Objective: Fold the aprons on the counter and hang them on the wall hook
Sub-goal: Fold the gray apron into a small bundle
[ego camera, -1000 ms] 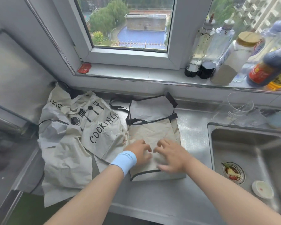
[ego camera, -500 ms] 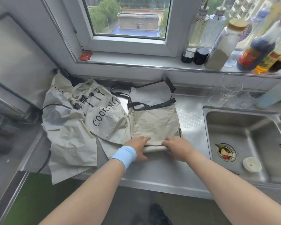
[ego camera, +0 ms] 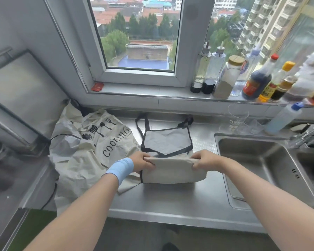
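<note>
A beige apron with black trim (ego camera: 172,171) lies on the steel counter (ego camera: 170,201), its near part lifted and folded over toward the window. My left hand (ego camera: 140,163), with a blue wristband, grips the fold's left corner. My right hand (ego camera: 205,159) grips the right corner. The apron's bib and black straps (ego camera: 168,142) lie flat behind the fold. A second apron printed "COOKING" (ego camera: 98,147) lies crumpled to the left and hangs over the counter's edge. No wall hook is in view.
A steel sink (ego camera: 257,165) is set in the counter to the right, with a tap (ego camera: 308,134) behind it. Several bottles and jars (ego camera: 228,78) stand on the window sill. Clear glasses (ego camera: 237,118) sit behind the sink. A steel panel (ego camera: 16,98) stands at the left.
Both hands went from pressing flat on the apron to taking its near edge and lifting it up and away, making a fold. The camera view rose toward the window.
</note>
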The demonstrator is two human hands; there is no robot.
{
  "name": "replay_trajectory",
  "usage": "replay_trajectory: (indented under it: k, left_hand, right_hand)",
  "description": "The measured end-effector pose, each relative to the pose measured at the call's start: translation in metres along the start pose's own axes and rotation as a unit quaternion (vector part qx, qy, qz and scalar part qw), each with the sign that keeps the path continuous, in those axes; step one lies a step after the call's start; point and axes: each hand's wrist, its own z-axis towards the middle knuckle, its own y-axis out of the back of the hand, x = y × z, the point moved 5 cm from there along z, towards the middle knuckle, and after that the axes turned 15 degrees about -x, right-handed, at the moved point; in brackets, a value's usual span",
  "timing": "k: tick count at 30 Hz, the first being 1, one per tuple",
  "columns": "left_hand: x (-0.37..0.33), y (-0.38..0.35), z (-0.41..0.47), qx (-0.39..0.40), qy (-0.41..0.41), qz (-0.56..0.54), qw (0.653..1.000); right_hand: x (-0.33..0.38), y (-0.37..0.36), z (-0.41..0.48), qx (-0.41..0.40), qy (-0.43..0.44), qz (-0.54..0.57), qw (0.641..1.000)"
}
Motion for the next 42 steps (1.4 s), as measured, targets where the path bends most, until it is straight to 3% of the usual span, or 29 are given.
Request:
replay_trajectory:
  k: [4,7,12,15,17,19,23,26,28,31,33,35,42]
  left_hand:
    - [-0.001,0.018,0.023,-0.125,0.024,-0.112,0.986]
    - [-0.009,0.029,0.047,-0.228,0.014,-0.137,0.964]
    - [-0.028,0.030,0.096,-0.290,-0.006,-0.077,0.954]
    - [-0.040,0.025,0.123,-0.335,-0.085,0.112,0.932]
    - [-0.049,0.009,0.137,-0.308,-0.168,0.232,0.907]
    - [-0.051,-0.015,0.146,-0.218,-0.211,0.291,0.907]
    - [-0.038,-0.045,0.171,-0.099,-0.169,0.355,0.914]
    - [-0.022,-0.055,0.185,-0.053,-0.120,0.376,0.917]
    - [-0.015,-0.060,0.188,-0.043,-0.107,0.388,0.914]
    - [-0.007,-0.068,0.190,-0.049,-0.098,0.396,0.912]
    - [-0.001,-0.072,0.192,-0.048,-0.095,0.397,0.912]
    - [0.004,-0.073,0.194,-0.045,-0.099,0.398,0.911]
    - [0.013,-0.067,0.191,-0.086,-0.158,0.413,0.893]
  right_hand:
    - [0.011,0.021,0.025,-0.195,-0.018,0.157,0.968]
    - [0.011,0.023,0.055,-0.267,-0.029,0.185,0.945]
    - [0.020,0.025,0.109,-0.312,0.013,0.159,0.937]
    - [0.016,0.022,0.145,-0.313,0.007,0.155,0.937]
    - [0.011,0.018,0.171,-0.307,0.000,0.140,0.941]
    - [0.007,0.016,0.188,-0.309,0.002,0.135,0.941]
    - [0.003,0.011,0.217,-0.322,-0.005,0.095,0.942]
    - [0.005,0.004,0.222,-0.350,0.040,-0.089,0.932]
    - [0.014,-0.005,0.220,-0.354,0.113,-0.244,0.896]
    - [0.021,-0.032,0.215,-0.253,0.218,-0.301,0.893]
    - [0.005,-0.047,0.216,-0.168,0.203,-0.307,0.915]
    - [-0.016,-0.050,0.220,-0.135,0.176,-0.321,0.920]
    - [-0.037,-0.053,0.225,-0.162,0.215,-0.398,0.877]
